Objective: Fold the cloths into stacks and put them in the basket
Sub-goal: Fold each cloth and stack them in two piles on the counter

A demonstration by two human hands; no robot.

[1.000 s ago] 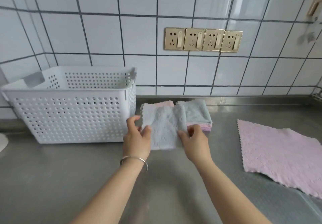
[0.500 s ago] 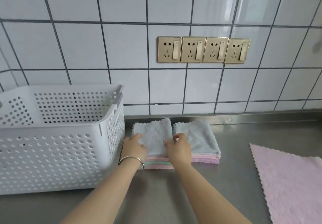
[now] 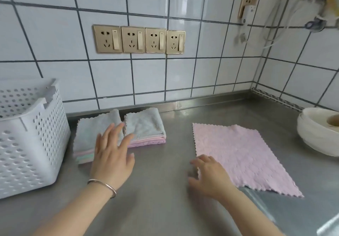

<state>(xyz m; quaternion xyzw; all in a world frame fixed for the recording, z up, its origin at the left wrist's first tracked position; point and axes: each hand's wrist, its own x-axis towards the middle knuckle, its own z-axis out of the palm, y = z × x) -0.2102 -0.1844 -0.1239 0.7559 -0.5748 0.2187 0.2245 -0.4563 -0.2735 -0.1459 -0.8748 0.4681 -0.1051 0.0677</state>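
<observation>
The grey cloth that we held in both hands 1 second ago now lies folded on top of the left stack (image 3: 91, 136), which sits just beside the basket (image 3: 31, 140). The right stack (image 3: 146, 131) stands next to it, also topped with a grey cloth. This gives 2 stacks on the desk (image 3: 156, 208); neither is in the basket yet.

Our left hand (image 3: 111, 158) has released the cloth and hovers over the near edge of the left stack, fingers straight and spread, gripping nothing. Our right hand (image 3: 211, 175) has left the stacks and now reaches the near-left corner of the flat pink cloth (image 3: 242, 155), fingers relaxed; blur hides whether they touch it.

We judge 1 cloth remains to fold before the stacks go into the basket.
</observation>
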